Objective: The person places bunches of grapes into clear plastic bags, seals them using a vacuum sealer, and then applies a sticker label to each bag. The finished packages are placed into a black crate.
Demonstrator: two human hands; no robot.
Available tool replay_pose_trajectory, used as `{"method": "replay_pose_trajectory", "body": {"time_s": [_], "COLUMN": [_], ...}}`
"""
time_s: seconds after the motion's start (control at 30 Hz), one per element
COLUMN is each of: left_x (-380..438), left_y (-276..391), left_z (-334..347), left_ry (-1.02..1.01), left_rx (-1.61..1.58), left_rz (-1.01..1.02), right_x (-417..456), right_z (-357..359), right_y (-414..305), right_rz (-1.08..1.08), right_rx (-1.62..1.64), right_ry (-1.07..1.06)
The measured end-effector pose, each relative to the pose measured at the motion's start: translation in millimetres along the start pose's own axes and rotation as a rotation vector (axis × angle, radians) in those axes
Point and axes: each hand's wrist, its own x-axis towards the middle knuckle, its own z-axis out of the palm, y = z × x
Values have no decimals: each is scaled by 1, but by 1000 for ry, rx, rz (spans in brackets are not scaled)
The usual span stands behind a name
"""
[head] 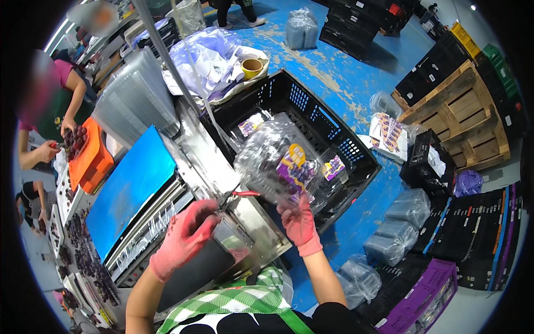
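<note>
My right hand (298, 223), in a pink glove, grips the near edge of a clear plastic package (279, 158) with a purple and yellow grape label. The package is over a black plastic crate (354, 125), which also holds other labelled clear packages (336, 167). My left hand (187, 238), gloved in pink too, has its fingers curled above the metal bench, with nothing visible in it. Beside it stands a machine with a blue panel (133, 192). A red-handled tool (246, 193) lies on the metal bench between my hands.
Stacked clear trays (135, 94) stand behind the blue panel. At the left, a person handles grapes (76, 142) over an orange container (94, 163). Film and paper with a cardboard roll core (252, 68) lie beyond the crate. A wooden pallet (463, 117) and stacked crates stand at the right.
</note>
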Motion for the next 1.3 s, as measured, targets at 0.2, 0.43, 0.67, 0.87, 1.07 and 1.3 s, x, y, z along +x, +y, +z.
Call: {"method": "replay_pose_trajectory", "body": {"time_s": [0.2, 0.43, 0.67, 0.87, 1.07, 1.3], "left_x": [-24, -33, -17, -8, -7, -8], "left_y": [-11, -36, -36, -44, -46, -39], "left_z": [-8, -23, -21, -20, -22, -18], "left_ry": [217, 350, 413, 357, 320, 328], "left_rx": [-173, -197, -169, -125, -105, -41], "left_rz": [-206, -223, -298, -299, -298, -276], "right_x": [109, 223, 241, 251, 241, 143], "right_z": [-52, -96, -141, -137, -135, -60], "right_y": [-43, -76, -112, -104, -67, -17], "right_rz": [-111, -456, -537, -482, -453, -534], "right_rx": [182, 112, 90, -7, -271, -641], "right_ry": [195, 482, 401, 720, 814, 699]}}
